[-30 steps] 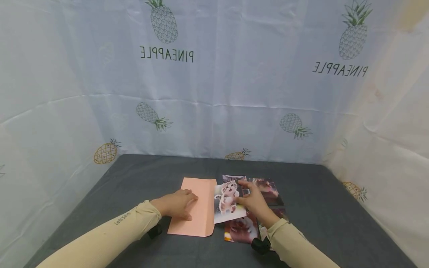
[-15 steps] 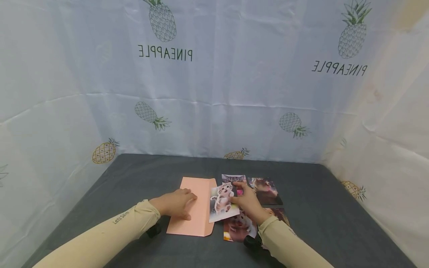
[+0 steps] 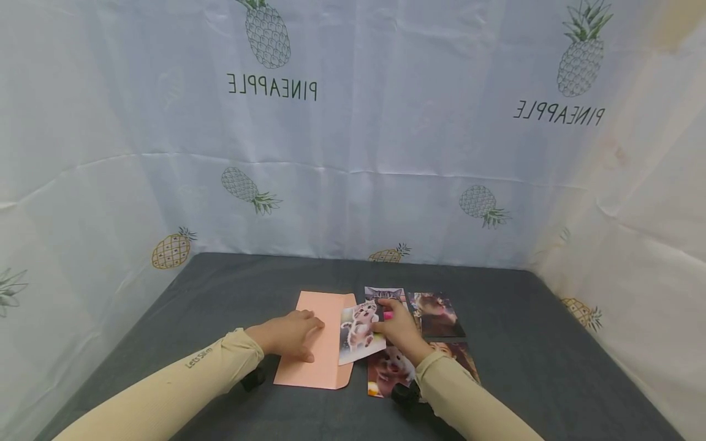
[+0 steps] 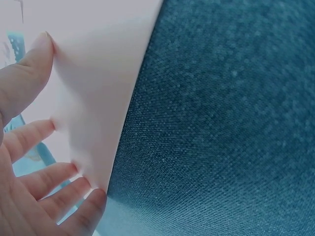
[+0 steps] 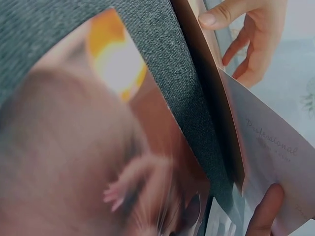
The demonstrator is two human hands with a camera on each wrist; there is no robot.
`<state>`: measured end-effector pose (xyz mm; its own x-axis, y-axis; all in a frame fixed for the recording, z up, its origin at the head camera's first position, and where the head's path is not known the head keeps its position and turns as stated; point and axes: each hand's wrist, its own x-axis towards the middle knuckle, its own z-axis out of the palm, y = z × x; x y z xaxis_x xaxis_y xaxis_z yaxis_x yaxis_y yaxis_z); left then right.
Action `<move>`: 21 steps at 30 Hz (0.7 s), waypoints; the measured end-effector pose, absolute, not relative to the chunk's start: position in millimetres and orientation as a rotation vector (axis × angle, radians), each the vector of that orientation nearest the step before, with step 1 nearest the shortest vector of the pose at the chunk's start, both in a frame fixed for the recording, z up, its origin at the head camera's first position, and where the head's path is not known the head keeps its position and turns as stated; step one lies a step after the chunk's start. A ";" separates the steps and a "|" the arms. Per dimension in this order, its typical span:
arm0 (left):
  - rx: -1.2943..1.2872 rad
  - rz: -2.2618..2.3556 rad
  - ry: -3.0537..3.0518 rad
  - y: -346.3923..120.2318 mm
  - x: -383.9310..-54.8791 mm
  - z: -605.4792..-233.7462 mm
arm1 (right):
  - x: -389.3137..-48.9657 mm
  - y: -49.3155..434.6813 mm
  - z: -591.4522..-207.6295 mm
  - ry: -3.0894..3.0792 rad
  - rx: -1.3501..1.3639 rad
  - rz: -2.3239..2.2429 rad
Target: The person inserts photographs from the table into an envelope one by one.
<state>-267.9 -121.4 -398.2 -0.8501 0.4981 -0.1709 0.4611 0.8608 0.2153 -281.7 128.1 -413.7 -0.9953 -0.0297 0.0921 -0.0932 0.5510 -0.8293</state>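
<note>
A pink envelope [image 3: 315,372] lies on the dark tabletop, its flap side to the right. My left hand [image 3: 289,335] rests on it; in the left wrist view the thumb and fingertips touch the envelope's pale surface [image 4: 101,69]. My right hand [image 3: 404,334] pinches a photo print [image 3: 357,334] of a white kitten by its right edge. Tilted, the print overlaps the envelope's right side. Seen from the right wrist, the print's white back [image 5: 268,142] carries faint lettering and the right thumb [image 5: 266,209] shows against it. Whether its left edge is inside the envelope, I cannot tell.
Several other photo prints lie to the right: a tabby one [image 3: 383,293] at the back, a dark one [image 3: 438,315] beside it, a brown animal one [image 3: 388,372] in front and another [image 3: 460,355] partly under the right forearm. A white pineapple-print curtain [image 3: 353,122] surrounds the table.
My right hand has carried the kitten print leftward, from beside the envelope to over its right edge. More of the prints below is uncovered. The left hand stays where it was.
</note>
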 end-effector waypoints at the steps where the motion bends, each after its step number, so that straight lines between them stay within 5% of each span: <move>1: 0.735 0.244 2.814 -121.2 -267.8 -398.2 | -281.7 127.6 -413.1 -2.706 0.105 1.457; 21: 0.726 0.215 2.820 -121.8 -271.0 -403.9 | -283.3 119.4 -401.7 -2.753 0.101 1.424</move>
<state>-271.0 -121.8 -403.9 -0.8534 0.4905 -0.1763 0.4582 0.8672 0.1949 -283.3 119.4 -401.7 -0.9971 -0.0391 0.0655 -0.0760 0.5765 -0.8135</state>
